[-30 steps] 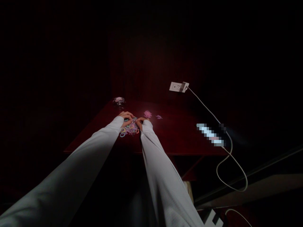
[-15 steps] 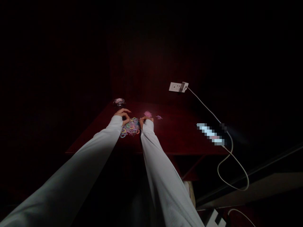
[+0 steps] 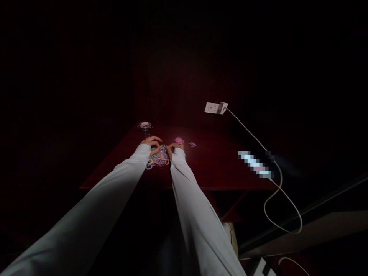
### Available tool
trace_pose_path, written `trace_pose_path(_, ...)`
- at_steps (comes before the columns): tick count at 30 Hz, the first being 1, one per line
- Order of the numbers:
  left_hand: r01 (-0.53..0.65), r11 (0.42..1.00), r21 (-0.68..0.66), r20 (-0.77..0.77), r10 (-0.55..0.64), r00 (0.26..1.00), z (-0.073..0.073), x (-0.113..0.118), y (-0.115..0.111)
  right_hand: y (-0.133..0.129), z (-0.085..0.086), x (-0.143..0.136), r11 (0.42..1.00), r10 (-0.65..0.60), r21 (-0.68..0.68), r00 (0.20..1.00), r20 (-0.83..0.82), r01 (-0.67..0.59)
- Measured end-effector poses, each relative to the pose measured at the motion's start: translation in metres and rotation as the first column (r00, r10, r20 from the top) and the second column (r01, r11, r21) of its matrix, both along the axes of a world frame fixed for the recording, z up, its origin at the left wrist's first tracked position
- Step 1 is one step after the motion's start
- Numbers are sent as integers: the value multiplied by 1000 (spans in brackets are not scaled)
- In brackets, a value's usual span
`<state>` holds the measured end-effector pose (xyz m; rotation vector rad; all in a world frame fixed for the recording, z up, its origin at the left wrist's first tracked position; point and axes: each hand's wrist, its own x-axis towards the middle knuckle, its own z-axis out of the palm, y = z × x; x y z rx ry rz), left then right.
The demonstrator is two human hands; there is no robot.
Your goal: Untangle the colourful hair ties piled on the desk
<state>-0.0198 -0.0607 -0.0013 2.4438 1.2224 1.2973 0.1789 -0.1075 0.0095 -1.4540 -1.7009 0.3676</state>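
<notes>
A pile of small coloured rings (image 3: 158, 161) lies near the front of the dark red table. Over its left side is my left hand (image 3: 153, 145), its thumb and index finger curled together at the rings and the other fingers extended; what they pinch is too small to name. My right hand (image 3: 174, 148) is at the pile's right edge, fingers bent together, and anything between them is hidden. Just beyond it sits a heap of pink pieces (image 3: 179, 140), with a smaller purple cluster (image 3: 193, 144) to its right.
A clear round jar (image 3: 145, 127) stands at the back left of the table (image 3: 218, 168). On the wall is a white socket (image 3: 214, 108) with a plugged-in charger. Its cable (image 3: 247, 127) runs down to a blurred bright device (image 3: 255, 165) at the right.
My left hand has moved slightly right and down, covering more of the rings. My right hand has shifted a little left. The whole view has moved slightly.
</notes>
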Motion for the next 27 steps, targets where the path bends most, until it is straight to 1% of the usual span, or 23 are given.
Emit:
trace_pose_path(3, 48, 999, -4, -32, -48, 998, 1, -1, 2, -2, 0, 0, 999, 23, -30, 1000, -19, -24)
trace_pose_path(8, 92, 996, -10, -38, -92, 995, 2, -2, 3, -3, 0, 0, 998, 7, -55, 999, -50, -9)
trace_pose_path(12, 74, 997, 3, -30, -73, 997, 0, -1, 1, -4, 0, -1, 998, -17, -65, 997, -78, 12)
trace_pose_path(16, 45, 999, 0, -16, -45, 999, 0, 0, 2, -5, 4, -2, 998, -9, -61, 997, -73, 5)
trace_pose_path(18, 63, 998, -16, -64, -64, 996, 1, -1, 3, -6, 7, -3, 998, -1, -64, 997, -77, -4)
trace_pose_path(20, 33, 999, -32, -75, -36, 997, 4, -2, 5, -7, 10, -3, 996, -19, -90, 996, -91, 11)
trace_pose_path(23, 50, 997, -60, -121, -57, 991, 6, -4, 9, -9, 13, -2, 998, 4, -63, 994, -106, -11)
trace_pose_path(27, 40, 997, -66, -110, -48, 993, 5, -2, 7, -8, 11, -3, 999, -14, -39, 990, -141, 8)
